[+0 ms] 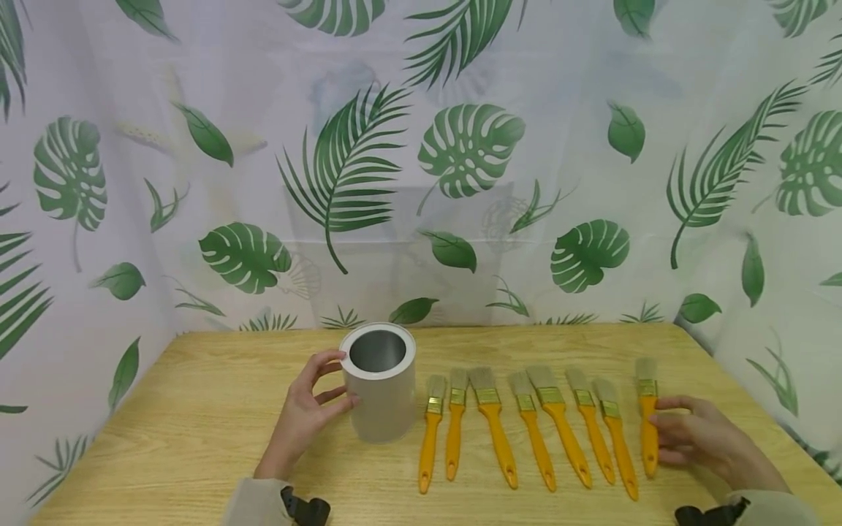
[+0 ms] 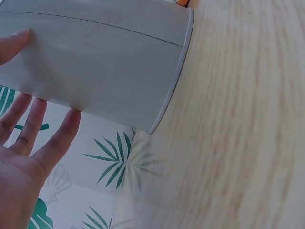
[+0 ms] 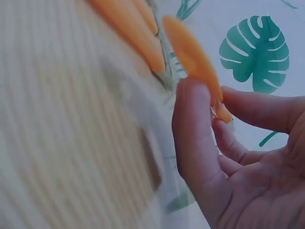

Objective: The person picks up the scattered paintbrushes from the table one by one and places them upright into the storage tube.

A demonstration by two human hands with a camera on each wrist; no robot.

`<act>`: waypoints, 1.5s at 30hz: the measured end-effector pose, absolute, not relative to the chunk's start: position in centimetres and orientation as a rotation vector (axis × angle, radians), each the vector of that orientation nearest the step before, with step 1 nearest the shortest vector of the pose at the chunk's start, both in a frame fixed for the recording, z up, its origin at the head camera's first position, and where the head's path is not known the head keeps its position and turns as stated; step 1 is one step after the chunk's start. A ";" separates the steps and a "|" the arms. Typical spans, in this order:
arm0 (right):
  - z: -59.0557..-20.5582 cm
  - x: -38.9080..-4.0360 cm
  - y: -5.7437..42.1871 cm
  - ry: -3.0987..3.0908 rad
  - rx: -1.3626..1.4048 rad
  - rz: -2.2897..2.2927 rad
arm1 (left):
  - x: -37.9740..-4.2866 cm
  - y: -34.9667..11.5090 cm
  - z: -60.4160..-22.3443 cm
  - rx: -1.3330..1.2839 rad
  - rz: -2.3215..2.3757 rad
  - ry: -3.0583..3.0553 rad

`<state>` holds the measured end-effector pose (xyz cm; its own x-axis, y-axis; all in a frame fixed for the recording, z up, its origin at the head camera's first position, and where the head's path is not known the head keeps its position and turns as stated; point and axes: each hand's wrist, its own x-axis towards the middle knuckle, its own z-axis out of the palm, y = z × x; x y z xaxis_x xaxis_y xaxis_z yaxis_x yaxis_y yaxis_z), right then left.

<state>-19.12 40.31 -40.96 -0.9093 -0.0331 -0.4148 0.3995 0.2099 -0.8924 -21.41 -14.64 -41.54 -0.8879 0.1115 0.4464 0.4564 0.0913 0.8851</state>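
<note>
A white-rimmed metal can (image 1: 381, 409) with an open top stands upright on the table. My left hand (image 1: 308, 403) holds its left side, thumb on the front and fingertips along the far side; in the left wrist view the fingertips touch the grey can wall (image 2: 105, 67). On the right, my right hand (image 1: 704, 437) pinches the orange handle of the rightmost paintbrush (image 1: 648, 431), bristles pointing away from me. In the right wrist view the thumb and fingers close on that orange handle (image 3: 190, 52). Whether the brush is lifted off the table I cannot tell.
Several more paintbrushes (image 1: 498, 438) with orange handles lie in a row between the can and my right hand, bristles toward the back. The wooden table (image 1: 197, 409) meets a leaf-printed cloth (image 1: 368, 285) behind and at both sides.
</note>
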 end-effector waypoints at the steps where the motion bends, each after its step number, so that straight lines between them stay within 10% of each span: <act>1: -41.0 -19.2 40.3 2.147 0.346 -1.745 | -21.5 -14.6 -41.5 -0.569 -1.872 -2.103; 45: -35.3 -20.9 27.1 2.021 0.219 -2.452 | -21.5 -14.5 -41.6 -0.542 -1.879 -2.133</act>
